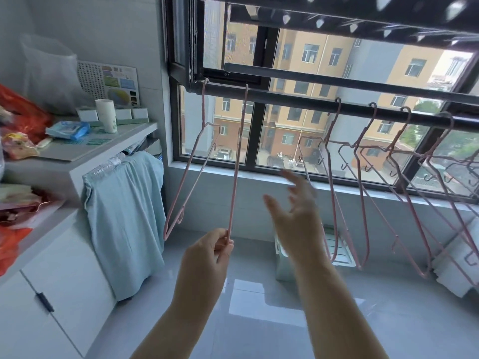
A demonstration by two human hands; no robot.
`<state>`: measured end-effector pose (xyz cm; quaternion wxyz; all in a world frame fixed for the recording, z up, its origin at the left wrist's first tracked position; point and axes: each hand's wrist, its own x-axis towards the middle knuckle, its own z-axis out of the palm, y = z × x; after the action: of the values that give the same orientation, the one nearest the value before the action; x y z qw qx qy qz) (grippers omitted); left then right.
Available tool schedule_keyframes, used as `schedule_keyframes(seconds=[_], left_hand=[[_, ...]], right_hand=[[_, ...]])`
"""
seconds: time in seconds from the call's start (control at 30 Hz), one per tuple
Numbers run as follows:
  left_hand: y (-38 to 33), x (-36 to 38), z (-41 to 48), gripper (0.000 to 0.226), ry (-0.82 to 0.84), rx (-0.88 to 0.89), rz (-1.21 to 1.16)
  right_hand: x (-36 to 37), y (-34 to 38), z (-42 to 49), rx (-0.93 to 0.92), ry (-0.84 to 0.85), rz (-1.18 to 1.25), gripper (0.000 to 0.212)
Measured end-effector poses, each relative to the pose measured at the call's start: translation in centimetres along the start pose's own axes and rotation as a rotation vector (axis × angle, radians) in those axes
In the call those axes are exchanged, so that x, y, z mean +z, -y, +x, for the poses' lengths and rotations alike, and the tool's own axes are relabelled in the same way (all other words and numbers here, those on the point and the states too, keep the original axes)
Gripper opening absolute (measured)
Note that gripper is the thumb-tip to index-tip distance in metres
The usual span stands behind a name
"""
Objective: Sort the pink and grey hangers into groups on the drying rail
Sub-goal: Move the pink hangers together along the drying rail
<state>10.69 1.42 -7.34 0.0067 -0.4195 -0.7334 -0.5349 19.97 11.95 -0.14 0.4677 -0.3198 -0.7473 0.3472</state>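
A dark drying rail (293, 99) runs across the window. Two pink hangers hang at its left end: one (185, 174) hangs free, and my left hand (207, 255) pinches the bottom corner of the second pink hanger (237, 161), whose hook is on the rail. My right hand (295, 216) is raised between the groups with fingers spread, blurred, holding nothing. To the right, several pink and grey hangers (363, 182) hang mixed along the rail, tilted and overlapping.
A white cabinet (77, 161) at left carries bags, a paper cup (106, 115) and packets. A light blue cloth (124, 218) hangs from its front. A second rail (337, 79) and an overhead rack (337, 19) lie above. Glossy floor lies below.
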Motion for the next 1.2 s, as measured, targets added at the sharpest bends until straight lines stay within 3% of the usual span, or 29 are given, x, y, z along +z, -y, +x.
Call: schedule_keyframes(seconds=[0.1, 0.2, 0.3, 0.4, 0.47, 0.57, 0.73, 1.2], left_hand=[[0.2, 0.4, 0.0, 0.013, -0.005, -0.01, 0.003], [0.2, 0.8, -0.2, 0.014, 0.006, -0.007, 0.014], [0.1, 1.1, -0.1, 0.014, 0.018, -0.001, 0.038], [0.1, 1.2, -0.1, 0.016, 0.024, -0.002, 0.058], [0.1, 1.2, -0.1, 0.019, 0.024, -0.006, 0.062], [0.0, 1.1, -0.1, 0.028, 0.018, -0.013, 0.058], [-0.4, 0.9, -0.1, 0.039, 0.021, 0.002, 0.068], [-1.7, -0.4, 0.4, 0.03, -0.121, 0.115, -0.006]], right_hand=[[-3.9, -1.4, 0.6, -0.052, -0.225, -0.253, 0.052], [-5.4, -3.6, 0.9, 0.195, -0.11, -0.34, 0.056], [-5.1, -5.5, 1.1, 0.329, -0.038, -0.259, 0.057], [-4.5, -6.0, 1.5, 0.394, -0.064, 0.004, 0.033], [-4.0, -5.9, 1.5, 0.373, -0.127, 0.212, 0.017], [-3.5, -5.9, 1.4, 0.319, -0.252, 0.336, 0.024], [-2.2, -6.0, 1.8, 0.237, -0.356, 0.24, 0.021], [-0.1, -5.5, 2.1, 0.157, -0.262, 0.037, 0.025]])
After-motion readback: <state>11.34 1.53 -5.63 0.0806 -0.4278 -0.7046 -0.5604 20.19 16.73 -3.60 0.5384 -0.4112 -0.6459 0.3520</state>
